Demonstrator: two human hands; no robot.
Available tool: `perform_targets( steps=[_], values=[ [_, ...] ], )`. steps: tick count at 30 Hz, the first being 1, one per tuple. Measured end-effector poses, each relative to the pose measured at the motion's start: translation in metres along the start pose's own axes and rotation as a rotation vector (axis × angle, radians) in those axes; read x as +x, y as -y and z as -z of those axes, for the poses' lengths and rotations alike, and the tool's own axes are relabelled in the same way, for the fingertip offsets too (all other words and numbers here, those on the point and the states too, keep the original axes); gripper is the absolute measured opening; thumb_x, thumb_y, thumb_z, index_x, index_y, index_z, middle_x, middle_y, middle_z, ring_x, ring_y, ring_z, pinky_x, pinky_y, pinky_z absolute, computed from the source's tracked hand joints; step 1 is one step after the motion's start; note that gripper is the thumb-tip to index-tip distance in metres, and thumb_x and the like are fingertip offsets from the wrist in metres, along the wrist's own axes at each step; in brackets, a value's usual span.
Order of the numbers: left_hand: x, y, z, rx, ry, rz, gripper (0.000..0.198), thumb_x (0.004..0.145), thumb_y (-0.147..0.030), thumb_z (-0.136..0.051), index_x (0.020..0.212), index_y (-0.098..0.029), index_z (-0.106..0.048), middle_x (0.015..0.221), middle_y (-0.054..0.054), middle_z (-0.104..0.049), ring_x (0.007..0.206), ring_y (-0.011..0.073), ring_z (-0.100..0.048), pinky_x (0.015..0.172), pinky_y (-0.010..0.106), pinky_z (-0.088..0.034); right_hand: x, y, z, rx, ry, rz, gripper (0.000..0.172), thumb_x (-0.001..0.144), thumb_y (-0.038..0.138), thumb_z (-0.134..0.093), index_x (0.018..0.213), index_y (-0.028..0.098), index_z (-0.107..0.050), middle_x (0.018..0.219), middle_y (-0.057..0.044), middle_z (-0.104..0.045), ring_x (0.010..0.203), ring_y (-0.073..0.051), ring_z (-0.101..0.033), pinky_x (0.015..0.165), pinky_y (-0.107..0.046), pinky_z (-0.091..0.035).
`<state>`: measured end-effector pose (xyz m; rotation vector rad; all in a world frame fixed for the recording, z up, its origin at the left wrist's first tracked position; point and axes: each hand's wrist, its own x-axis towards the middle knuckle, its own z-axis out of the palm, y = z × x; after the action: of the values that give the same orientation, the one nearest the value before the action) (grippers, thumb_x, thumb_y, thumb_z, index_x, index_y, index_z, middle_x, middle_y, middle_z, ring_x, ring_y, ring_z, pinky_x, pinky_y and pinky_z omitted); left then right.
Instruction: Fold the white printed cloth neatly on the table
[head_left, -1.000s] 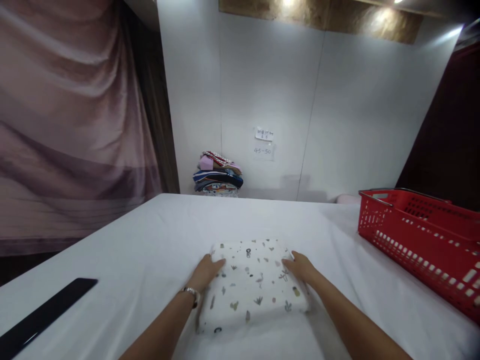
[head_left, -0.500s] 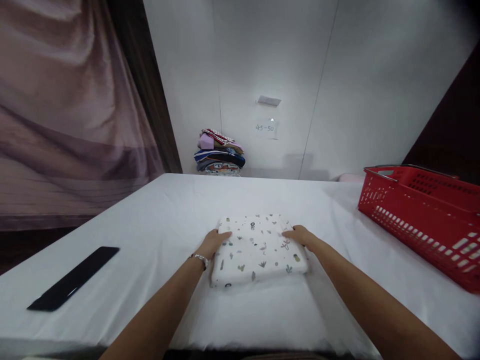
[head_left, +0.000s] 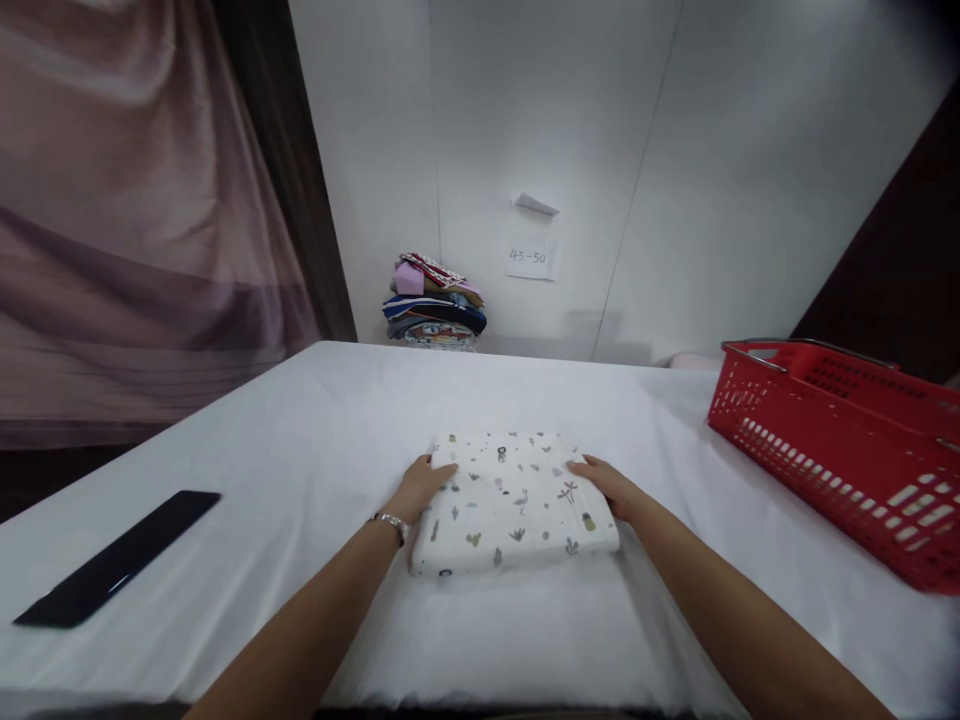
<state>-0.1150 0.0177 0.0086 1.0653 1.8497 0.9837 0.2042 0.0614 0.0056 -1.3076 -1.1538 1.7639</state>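
A folded white cloth with small plant and animal prints lies in front of me as a thick, flat rectangle. My left hand grips its left side, thumb on top and the other fingers tucked out of sight at the edge. On the opposite side my right hand holds it the same way, thumb over the top and fingers hidden. A silvery bracelet circles my left wrist. Beneath the bundle is a table covered in white cloth.
At the right stands a red plastic basket with metal handles. A long black flat object lies at the left. Behind the table's far edge rises a stack of folded fabrics, near a wall label. A pinkish curtain hangs on the left.
The view has shifted slightly, so the basket and the black object appear a little farther left. Both hands keep their hold on the folded cloth, which has barely moved.
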Motion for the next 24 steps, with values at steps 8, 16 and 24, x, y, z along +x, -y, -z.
perform_targets(
  steps=[8, 16, 24],
  values=[
    [0.009, -0.001, -0.009, 0.003, 0.018, -0.051, 0.061, 0.07, -0.028, -0.063, 0.124, -0.011, -0.04, 0.119, 0.015, -0.056, 0.097, 0.02, -0.059, 0.077, 0.025, -0.046, -0.009, -0.014, 0.01, -0.056, -0.13, 0.033, 0.082, 0.069, 0.032, -0.066, 0.136, 0.02, -0.021, 0.11, -0.013, -0.062, 0.082, -0.024, -0.065, 0.074, -0.037, -0.052],
    [-0.006, 0.002, 0.0, 0.025, 0.045, 0.048, 0.066, 0.07, -0.046, -0.061, 0.121, -0.01, -0.043, 0.124, 0.016, -0.051, 0.102, 0.0236, -0.057, 0.078, 0.027, -0.046, -0.018, -0.004, 0.017, -0.483, -0.232, 0.021, 0.085, 0.073, 0.049, -0.058, 0.14, 0.018, -0.016, 0.116, -0.014, -0.057, 0.09, -0.026, -0.062, 0.075, -0.037, -0.049],
    [-0.026, 0.004, 0.005, 0.09, 0.115, 0.001, 0.045, 0.066, -0.039, -0.064, 0.102, -0.013, -0.057, 0.105, 0.011, -0.064, 0.092, 0.0246, -0.061, 0.072, 0.029, -0.048, 0.047, 0.028, 0.0, -1.107, -0.054, 0.416, 0.066, 0.075, 0.037, -0.055, 0.134, 0.018, -0.035, 0.139, -0.008, -0.035, 0.125, -0.023, -0.034, 0.102, -0.034, -0.026]
  ],
)
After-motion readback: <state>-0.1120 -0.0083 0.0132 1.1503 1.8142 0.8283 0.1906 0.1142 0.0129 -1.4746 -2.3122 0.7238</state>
